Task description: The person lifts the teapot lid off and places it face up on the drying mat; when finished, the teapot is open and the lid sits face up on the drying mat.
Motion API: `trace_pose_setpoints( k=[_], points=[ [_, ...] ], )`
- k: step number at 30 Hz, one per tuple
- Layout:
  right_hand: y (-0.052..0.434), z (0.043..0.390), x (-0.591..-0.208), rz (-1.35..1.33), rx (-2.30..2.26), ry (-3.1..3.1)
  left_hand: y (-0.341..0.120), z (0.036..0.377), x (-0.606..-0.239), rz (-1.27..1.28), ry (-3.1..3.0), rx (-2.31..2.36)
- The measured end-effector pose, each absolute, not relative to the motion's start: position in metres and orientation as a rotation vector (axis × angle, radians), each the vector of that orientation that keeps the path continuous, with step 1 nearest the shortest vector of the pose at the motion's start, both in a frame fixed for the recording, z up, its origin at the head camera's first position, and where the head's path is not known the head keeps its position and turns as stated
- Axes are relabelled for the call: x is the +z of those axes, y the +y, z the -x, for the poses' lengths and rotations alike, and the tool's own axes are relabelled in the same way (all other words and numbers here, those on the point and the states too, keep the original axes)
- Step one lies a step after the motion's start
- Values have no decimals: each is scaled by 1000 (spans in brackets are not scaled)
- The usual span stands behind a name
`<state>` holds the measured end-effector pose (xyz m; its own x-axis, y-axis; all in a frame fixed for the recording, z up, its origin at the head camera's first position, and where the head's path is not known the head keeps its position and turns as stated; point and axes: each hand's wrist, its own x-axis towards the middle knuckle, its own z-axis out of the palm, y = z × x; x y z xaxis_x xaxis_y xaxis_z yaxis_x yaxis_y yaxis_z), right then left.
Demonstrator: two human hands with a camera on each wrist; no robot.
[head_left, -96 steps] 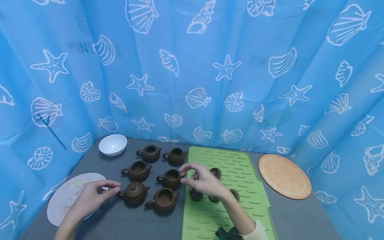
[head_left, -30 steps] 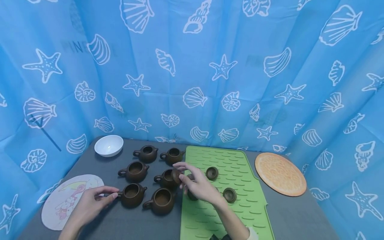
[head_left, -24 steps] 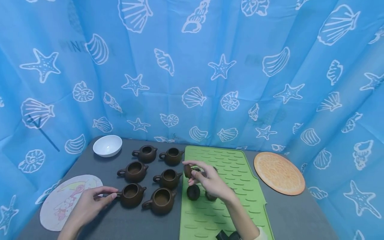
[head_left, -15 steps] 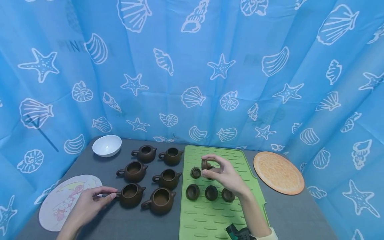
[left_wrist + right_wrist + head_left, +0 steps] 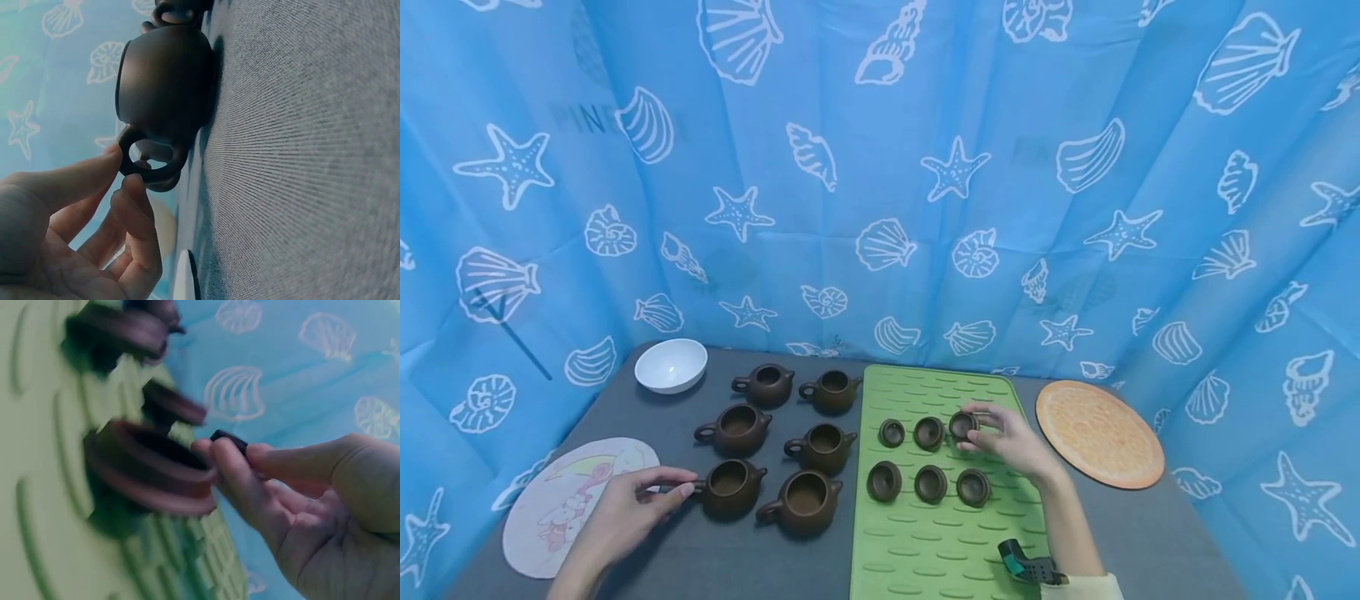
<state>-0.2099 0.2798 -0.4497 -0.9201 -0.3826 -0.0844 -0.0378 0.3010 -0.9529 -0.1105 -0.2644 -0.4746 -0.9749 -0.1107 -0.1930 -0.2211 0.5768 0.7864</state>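
Observation:
Six lidless brown teapots stand in two columns on the grey table. My left hand (image 5: 685,486) pinches the ring handle of the front-left teapot (image 5: 730,487); in the left wrist view, thumb and forefinger of my left hand (image 5: 125,172) close on that handle (image 5: 147,161) below the teapot (image 5: 165,81). Six brown lids lie upside down in two rows on the green mat (image 5: 955,542). My right hand (image 5: 976,425) grips the back-right lid (image 5: 961,425), which sits on the mat. The right wrist view shows my right hand's (image 5: 225,447) fingertips on that lid's (image 5: 147,472) rim.
A white bowl (image 5: 671,365) sits at the back left. A pale round picture mat (image 5: 565,500) lies left of my left hand, and an orange round mat (image 5: 1100,433) lies right of the green mat. A blue shell-print curtain (image 5: 880,167) encloses the table.
My right hand lifted the lid off the front-left teapot, carried it right over the mat and set it down upside down at the back-right spot. My left hand stayed on the handle.

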Motion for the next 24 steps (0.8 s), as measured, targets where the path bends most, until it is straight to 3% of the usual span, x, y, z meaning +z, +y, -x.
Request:
trace_pose_setpoints(
  k=[24],
  points=[
    [280, 208, -463, 371, -1510, 2320, -268, 112, -468, 236, 2665, 1341]
  ],
)
